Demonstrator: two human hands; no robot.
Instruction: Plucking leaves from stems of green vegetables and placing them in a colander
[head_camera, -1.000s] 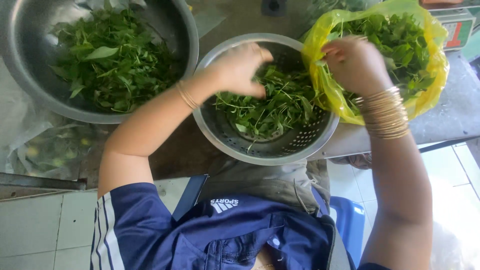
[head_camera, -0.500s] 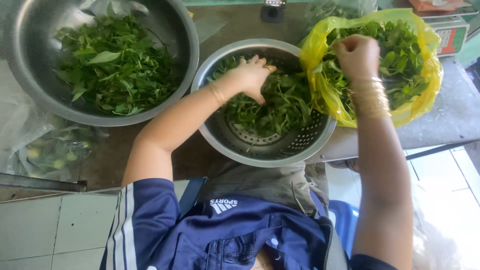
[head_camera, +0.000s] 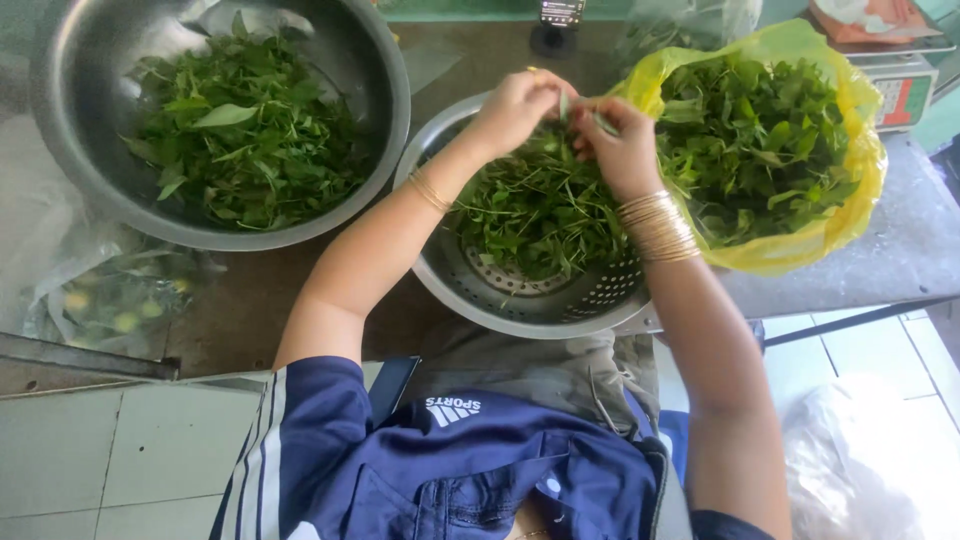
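Observation:
My left hand (head_camera: 515, 105) and my right hand (head_camera: 620, 140) meet above the far rim of a steel colander (head_camera: 520, 310), both pinching one green sprig (head_camera: 582, 112) between them. The colander holds a heap of loose green stems and leaves (head_camera: 535, 215). A yellow plastic bag (head_camera: 790, 245) full of leafy greens (head_camera: 755, 140) stands open just right of the colander, touching my right wrist with its gold bangles. A large steel bowl (head_camera: 385, 120) to the left holds picked leaves (head_camera: 245, 135).
A clear plastic bag (head_camera: 110, 300) with small yellowish fruits lies at the left, below the big bowl. A scale (head_camera: 905, 80) stands at the far right behind the yellow bag. The grey counter (head_camera: 900, 260) ends at the right; tiled floor lies below.
My left hand lifted out of the colander's greens and my right hand came out of the yellow bag; both now meet over the colander's far rim on one sprig.

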